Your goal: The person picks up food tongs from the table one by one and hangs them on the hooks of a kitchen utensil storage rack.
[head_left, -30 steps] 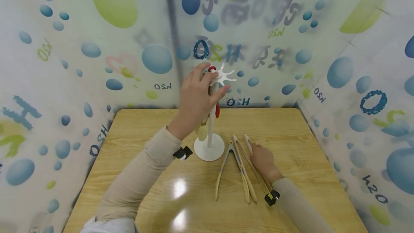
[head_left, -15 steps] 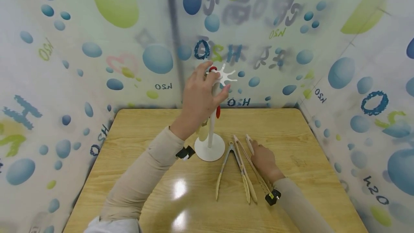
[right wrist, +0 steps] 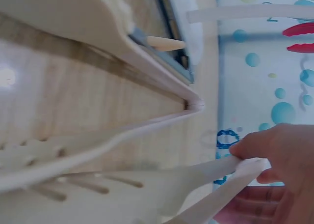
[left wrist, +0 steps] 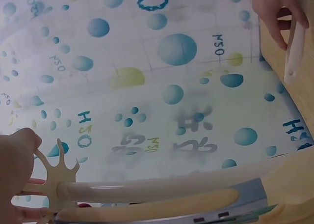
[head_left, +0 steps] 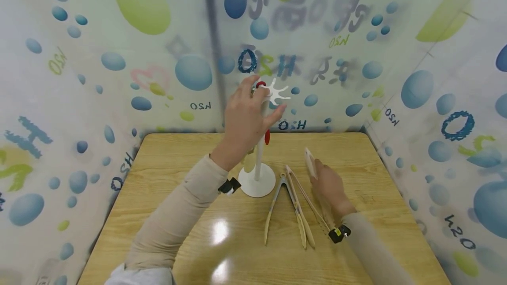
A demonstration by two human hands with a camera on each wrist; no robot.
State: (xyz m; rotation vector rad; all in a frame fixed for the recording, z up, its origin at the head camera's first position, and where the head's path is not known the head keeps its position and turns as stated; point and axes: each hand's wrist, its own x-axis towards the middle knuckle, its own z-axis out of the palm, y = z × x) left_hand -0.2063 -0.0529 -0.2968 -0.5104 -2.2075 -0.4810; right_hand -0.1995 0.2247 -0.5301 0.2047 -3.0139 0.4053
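The held tongs [head_left: 310, 162] are only partly visible: in the head view their lower length is lost behind the right hand [head_left: 329, 184] and its forearm, and the right wrist view cuts them off at its bottom edge. Whether they touch the desk [head_left: 186, 153] cannot be told. The right hand's grip is closed, thumb and fingers pinching the tongs near their upper end, with the forearm angled in from the near right. The left hand [head_left: 246, 113] is raised, its grip bent over the pronged top of the white stand [head_left: 256, 188], thumb sticking out to one side; its fingertips are partly hidden. It also covers most of the hanging utensils, leaving a red piece [head_left: 267, 137] showing. Beige tongs [head_left: 299, 206] and metal-armed tongs [head_left: 273, 206] lie spread between stand and right hand.
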